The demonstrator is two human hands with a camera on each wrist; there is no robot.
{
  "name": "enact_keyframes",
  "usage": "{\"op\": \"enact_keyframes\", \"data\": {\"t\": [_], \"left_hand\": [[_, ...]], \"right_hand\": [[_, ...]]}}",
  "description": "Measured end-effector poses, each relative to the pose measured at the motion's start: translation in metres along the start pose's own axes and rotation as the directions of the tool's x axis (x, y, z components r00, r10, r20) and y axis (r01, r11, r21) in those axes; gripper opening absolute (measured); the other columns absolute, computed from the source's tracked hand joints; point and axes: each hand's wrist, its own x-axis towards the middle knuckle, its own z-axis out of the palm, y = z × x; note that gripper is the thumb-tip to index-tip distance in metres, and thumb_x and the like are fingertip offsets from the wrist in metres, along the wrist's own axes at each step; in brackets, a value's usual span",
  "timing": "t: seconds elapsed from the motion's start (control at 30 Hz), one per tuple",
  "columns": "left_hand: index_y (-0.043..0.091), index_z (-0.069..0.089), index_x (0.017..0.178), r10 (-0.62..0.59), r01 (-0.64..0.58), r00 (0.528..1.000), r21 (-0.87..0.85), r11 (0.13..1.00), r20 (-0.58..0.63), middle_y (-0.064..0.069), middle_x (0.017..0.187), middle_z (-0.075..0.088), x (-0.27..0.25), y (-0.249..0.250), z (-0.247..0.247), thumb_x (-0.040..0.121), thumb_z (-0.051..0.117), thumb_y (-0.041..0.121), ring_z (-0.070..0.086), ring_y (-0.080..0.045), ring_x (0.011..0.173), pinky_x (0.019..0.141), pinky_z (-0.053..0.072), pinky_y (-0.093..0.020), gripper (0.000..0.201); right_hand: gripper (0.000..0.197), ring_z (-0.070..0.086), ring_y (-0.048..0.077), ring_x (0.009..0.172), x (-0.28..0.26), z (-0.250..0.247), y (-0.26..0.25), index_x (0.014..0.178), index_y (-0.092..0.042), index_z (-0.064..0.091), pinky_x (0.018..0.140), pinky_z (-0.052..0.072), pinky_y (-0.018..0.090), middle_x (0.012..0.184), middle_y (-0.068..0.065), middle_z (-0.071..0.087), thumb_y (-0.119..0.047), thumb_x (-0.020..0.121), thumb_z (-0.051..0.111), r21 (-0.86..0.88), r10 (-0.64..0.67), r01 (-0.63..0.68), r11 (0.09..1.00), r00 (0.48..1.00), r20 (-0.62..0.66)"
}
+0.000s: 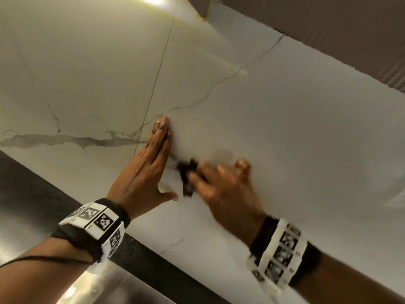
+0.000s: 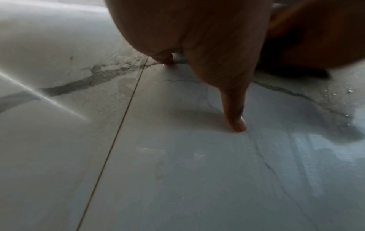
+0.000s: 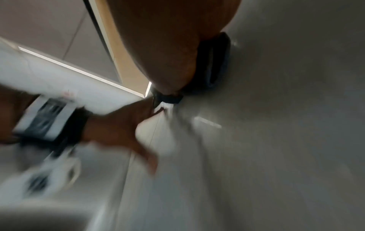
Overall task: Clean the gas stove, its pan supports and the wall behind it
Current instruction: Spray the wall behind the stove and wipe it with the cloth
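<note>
The white marble wall with grey veins fills the head view. My left hand lies flat against it, fingers straight and together, just right of a thin tile joint. In the left wrist view its fingertips press the wet tile. My right hand, blurred by motion, grips a dark scrubbing pad against the wall right next to the left hand. In the right wrist view the pad shows dark blue under the palm, and the left hand lies beside it.
A black countertop edge runs along the wall's foot at lower left, with shiny steel stove surface below it. A brown cabinet or hood hangs over the wall at upper right. Water drops and smears sit on the tile.
</note>
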Motion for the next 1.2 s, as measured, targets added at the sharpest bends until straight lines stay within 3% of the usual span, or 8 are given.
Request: {"op": "enact_keyframes", "data": {"t": [0.27, 0.4, 0.53, 0.7, 0.9, 0.97, 1.07, 1.2], "left_hand": [[-0.002, -0.003, 0.163, -0.020, 0.020, 1.000, -0.006, 1.000, 0.011, -0.015, 0.173, -0.015, -0.002, 0.004, 0.001, 0.056, 0.097, 0.055, -0.008, -0.030, 0.161, 0.131, 0.008, -0.039, 0.158], [-0.007, -0.003, 0.161, -0.004, 0.003, 1.000, 0.037, 0.999, 0.016, -0.020, 0.172, -0.016, 0.000, 0.004, -0.002, 0.069, 0.089, 0.050, -0.009, -0.033, 0.161, 0.131, 0.007, -0.039, 0.143], [-0.010, -0.003, 0.160, 0.025, -0.033, 0.997, 0.122, 0.992, 0.068, -0.027, 0.170, -0.011, -0.013, 0.002, 0.003, 0.075, 0.084, 0.048, -0.006, -0.038, 0.160, 0.130, 0.015, -0.049, 0.135], [-0.005, 0.004, 0.163, -0.004, 0.003, 1.000, 0.014, 1.000, 0.030, -0.021, 0.173, -0.011, -0.014, 0.005, 0.011, 0.055, 0.100, 0.048, -0.004, -0.036, 0.161, 0.131, 0.006, -0.040, 0.153], [0.002, 0.000, 0.165, 0.056, -0.055, 0.998, -0.009, 0.998, 0.043, -0.016, 0.174, -0.008, -0.008, 0.015, 0.012, 0.052, 0.101, 0.048, -0.002, -0.034, 0.161, 0.128, 0.021, -0.054, 0.158], [0.003, 0.000, 0.165, 0.061, -0.060, 0.997, -0.007, 0.998, 0.047, -0.016, 0.174, -0.009, -0.007, 0.017, 0.011, 0.053, 0.101, 0.046, -0.002, -0.034, 0.161, 0.125, 0.025, -0.057, 0.157], [0.002, 0.002, 0.165, 0.050, -0.050, 0.998, -0.014, 0.999, 0.041, -0.017, 0.174, -0.009, -0.007, 0.021, 0.010, 0.054, 0.101, 0.042, -0.003, -0.034, 0.161, 0.126, 0.023, -0.058, 0.154], [0.002, -0.002, 0.165, 0.044, -0.046, 0.997, 0.026, 0.999, 0.067, -0.018, 0.173, -0.013, -0.005, 0.027, 0.006, 0.058, 0.099, 0.045, -0.007, -0.034, 0.161, 0.129, 0.017, -0.056, 0.153]], "right_hand": [[0.041, 0.062, 0.027, 0.100, 0.112, -0.076, 0.092, 0.140, -0.033, 0.062, 0.099, 0.036, 0.056, 0.138, 0.005, 0.059, -0.023, 0.101, 0.054, -0.091, 0.329, -0.404, 0.910, 0.838, -0.436], [0.031, 0.062, 0.031, 0.086, 0.042, 0.006, -0.007, 0.120, -0.024, 0.071, 0.092, 0.031, 0.049, 0.116, 0.003, 0.062, -0.014, 0.096, 0.054, 0.007, 0.004, -0.003, 1.000, 0.995, -0.095], [0.032, 0.062, 0.020, 0.079, -0.026, 0.046, -0.047, 0.120, -0.027, 0.072, 0.094, 0.031, 0.048, 0.110, -0.003, 0.059, -0.018, 0.091, 0.063, 0.074, -0.172, 0.163, 0.984, 0.974, 0.148], [0.036, 0.062, 0.027, 0.084, 0.034, -0.007, 0.010, 0.128, -0.027, 0.069, 0.089, 0.030, 0.046, 0.114, 0.000, 0.062, -0.018, 0.094, 0.064, 0.032, 0.055, -0.051, 0.998, 0.989, -0.137], [0.036, 0.055, 0.031, 0.108, 0.088, -0.093, 0.140, 0.145, -0.036, 0.050, 0.103, 0.038, 0.054, 0.141, 0.011, 0.060, -0.032, 0.110, 0.040, -0.109, 0.317, -0.406, 0.907, 0.830, -0.459], [0.042, 0.057, 0.032, 0.111, 0.072, -0.078, 0.124, 0.149, -0.035, 0.051, 0.105, 0.032, 0.054, 0.141, 0.009, 0.058, -0.031, 0.109, 0.042, -0.198, 0.300, -0.392, 0.898, 0.877, -0.375], [0.045, 0.061, 0.031, 0.091, 0.006, -0.030, 0.057, 0.138, -0.027, 0.065, 0.090, 0.029, 0.047, 0.120, 0.002, 0.064, -0.016, 0.096, 0.058, -0.148, 0.050, -0.071, 0.986, 0.989, -0.138], [0.054, 0.062, 0.024, 0.080, -0.076, 0.001, 0.017, 0.133, -0.023, 0.068, 0.087, 0.029, 0.044, 0.115, -0.003, 0.066, -0.010, 0.080, 0.071, -0.092, -0.120, 0.140, 0.986, 0.973, 0.199]]}}
